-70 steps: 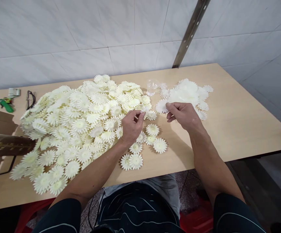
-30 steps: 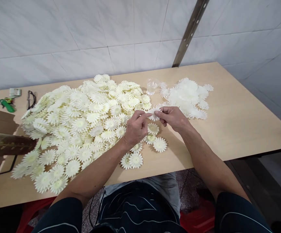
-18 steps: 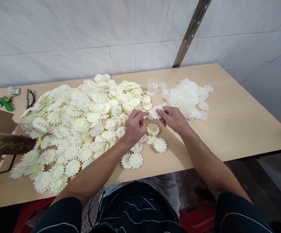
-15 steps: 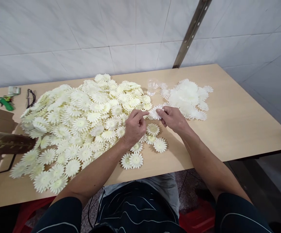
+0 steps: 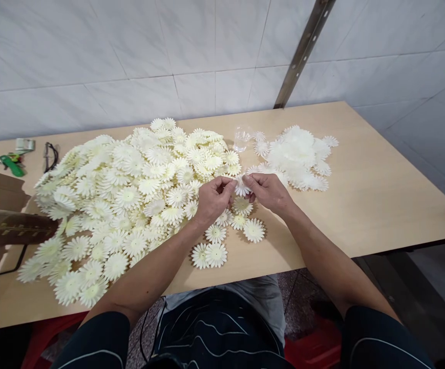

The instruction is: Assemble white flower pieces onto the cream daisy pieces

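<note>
A white artificial daisy (image 5: 242,188) is being pinched by the right hand (image 5: 270,195) and left hand (image 5: 213,199) above the tabletop (image 5: 376,189), between its front and back edges. Two-handed adjusting is seemingly calling for a light touch next. Cream daisies (image 5: 130,192) are crowding the tabletop's left half, a tiled wall (image 5: 193,46) rising behind.

Left hand (image 5: 215,200) and right hand (image 5: 270,193) are both pinching 1 white flower (image 5: 242,188) by its edges, just above the table (image 5: 379,179). Huge messy heap of cream flowers (image 5: 130,189) on the left, smaller white pile (image 5: 299,156) to the right, clear cup (image 5: 241,139) sitting between those 2, kinda toward the back.
</note>
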Motion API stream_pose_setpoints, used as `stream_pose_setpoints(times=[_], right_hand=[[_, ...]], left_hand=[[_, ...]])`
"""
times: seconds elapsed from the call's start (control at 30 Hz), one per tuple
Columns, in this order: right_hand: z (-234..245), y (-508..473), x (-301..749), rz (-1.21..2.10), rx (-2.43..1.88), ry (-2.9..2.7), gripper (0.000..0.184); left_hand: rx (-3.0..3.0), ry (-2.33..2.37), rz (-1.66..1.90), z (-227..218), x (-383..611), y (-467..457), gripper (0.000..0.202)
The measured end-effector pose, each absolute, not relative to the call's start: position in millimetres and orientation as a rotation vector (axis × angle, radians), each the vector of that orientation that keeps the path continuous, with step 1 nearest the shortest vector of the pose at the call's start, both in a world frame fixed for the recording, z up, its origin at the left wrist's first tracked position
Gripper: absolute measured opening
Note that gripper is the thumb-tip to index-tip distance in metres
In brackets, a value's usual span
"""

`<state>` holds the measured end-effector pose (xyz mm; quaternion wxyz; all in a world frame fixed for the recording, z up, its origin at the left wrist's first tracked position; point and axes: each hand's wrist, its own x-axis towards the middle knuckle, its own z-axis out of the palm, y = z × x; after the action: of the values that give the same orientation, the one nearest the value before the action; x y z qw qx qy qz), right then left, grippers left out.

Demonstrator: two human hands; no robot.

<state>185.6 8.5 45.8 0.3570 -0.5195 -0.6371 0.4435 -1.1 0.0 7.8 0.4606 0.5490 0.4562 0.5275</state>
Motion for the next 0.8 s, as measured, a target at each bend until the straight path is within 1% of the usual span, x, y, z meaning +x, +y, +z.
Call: stream_pose_setpoints(times=[0.13,0.23,0.5,0.67,0.8], right_hand=[[46.0,9.2,188.1,1.154,-1.345,-1.627,0.084],[46.4,8.9,188.4,1.184,-1.299,-1.636,0.080],[45.4,8.4,185.5,1.153,-1.325,-1.650,0.068],[44.7,7.9,185.6,1.087,-1.376,-1.703,0.068],[44.5,8.0,186.5,0.958,-1.436,-1.737,0.068]], left_hand=[[1.403,1.194,1.362,7.7,-0.8,-0.9,0.042],[1.483,1.214,1.383,5.9,-1.6,-1.9,0.039],[1.638,1.212,1.355,2.1,-3.9,-1.4,0.044],[1.762,1.203,1.349,3.1,-5.5,-1.0,0.037],[1.802,1.215,1.377,5.0,-5.8,-1.9,0.038]])
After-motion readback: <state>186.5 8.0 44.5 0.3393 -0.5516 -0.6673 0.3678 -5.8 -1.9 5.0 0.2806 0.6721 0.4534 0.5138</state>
